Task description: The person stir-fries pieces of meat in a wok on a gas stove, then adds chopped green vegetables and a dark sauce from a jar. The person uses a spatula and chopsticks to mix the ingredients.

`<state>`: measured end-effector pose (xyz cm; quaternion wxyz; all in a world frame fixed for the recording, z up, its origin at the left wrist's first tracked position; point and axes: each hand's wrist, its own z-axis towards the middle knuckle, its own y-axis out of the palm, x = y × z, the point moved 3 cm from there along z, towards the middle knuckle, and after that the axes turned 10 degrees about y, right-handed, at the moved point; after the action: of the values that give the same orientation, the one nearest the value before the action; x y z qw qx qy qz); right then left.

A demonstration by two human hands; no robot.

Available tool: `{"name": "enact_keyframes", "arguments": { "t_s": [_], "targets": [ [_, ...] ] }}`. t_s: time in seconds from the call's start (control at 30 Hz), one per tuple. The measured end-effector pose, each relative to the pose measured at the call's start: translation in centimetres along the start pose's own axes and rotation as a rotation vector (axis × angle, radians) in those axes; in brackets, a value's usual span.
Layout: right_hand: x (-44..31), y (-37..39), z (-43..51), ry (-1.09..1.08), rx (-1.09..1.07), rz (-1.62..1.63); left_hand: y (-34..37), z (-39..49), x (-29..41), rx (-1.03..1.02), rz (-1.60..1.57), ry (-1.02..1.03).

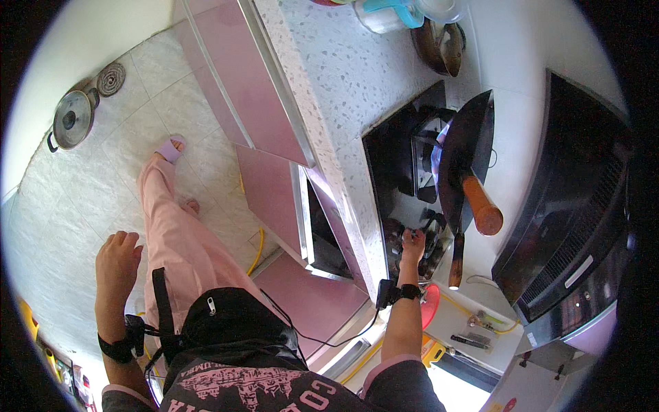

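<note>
My left hand (117, 260) hangs beside my leg over the tiled floor, loosely curled, with nothing visible in it. My right hand (413, 246) reaches over the black gas stove (383, 154), its fingertips bent down at the near burner (435, 226). What these fingers touch or grip is too small to tell. Beyond that hand, a dark wok (458, 149) sits over the other burner, where a blue flame (439, 147) burns beneath it. Its thick wooden handle (481, 206) points towards me. Below it juts a second, thinner wood-tipped handle (456, 262).
A range hood (566, 206) overhangs the stove's back. On the speckled countertop (329, 62) stand a metal pan (437, 49) and a blue-handled container (381, 15). A cabinet door (273, 201) stands ajar below. On the floor are a lidded pot (73, 119) and a yellow hose (257, 252).
</note>
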<state>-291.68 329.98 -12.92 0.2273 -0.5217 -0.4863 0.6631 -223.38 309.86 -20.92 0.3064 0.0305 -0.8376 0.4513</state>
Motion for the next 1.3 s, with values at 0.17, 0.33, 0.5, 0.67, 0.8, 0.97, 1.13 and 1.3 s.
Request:
{"name": "enact_keyframes", "arguments": {
  "t_s": [0.17, 0.33, 0.5, 0.67, 0.8, 0.97, 1.13, 1.3],
  "targets": [
    [0.5, -0.4, 0.3, 0.018, 0.053, -0.144, -0.1, 0.0, -0.3, 0.06, 0.017, 0.044],
    [0.4, -0.5, 0.1, 0.018, 0.02, -0.077, -0.3, 0.2, -0.3, 0.066, -0.002, 0.028],
    [0.4, -0.6, -0.1, -0.023, -0.019, -0.056, -0.5, 0.4, -0.3, 0.063, -0.006, 0.039],
    [0.5, -0.6, -0.1, -0.012, -0.033, -0.023, -0.4, 0.5, -0.4, 0.061, -0.002, 0.033],
    [0.2, -0.6, -0.3, -0.018, -0.035, -0.041, -0.3, 0.6, -0.3, 0.058, -0.006, 0.036],
    [-0.5, -0.7, -0.9, 0.024, 0.006, -0.088, -0.2, 0.7, -0.2, 0.048, 0.003, 0.04],
    [-1.9, -0.5, -1.8, 0.027, -0.01, -0.049, -0.1, 0.7, -0.3, 0.047, 0.014, 0.035],
    [-3.1, -0.3, -2.7, 0.08, -0.052, 0.033, 0.0, 0.7, -0.3, 0.051, 0.001, 0.039]
  ]
}}
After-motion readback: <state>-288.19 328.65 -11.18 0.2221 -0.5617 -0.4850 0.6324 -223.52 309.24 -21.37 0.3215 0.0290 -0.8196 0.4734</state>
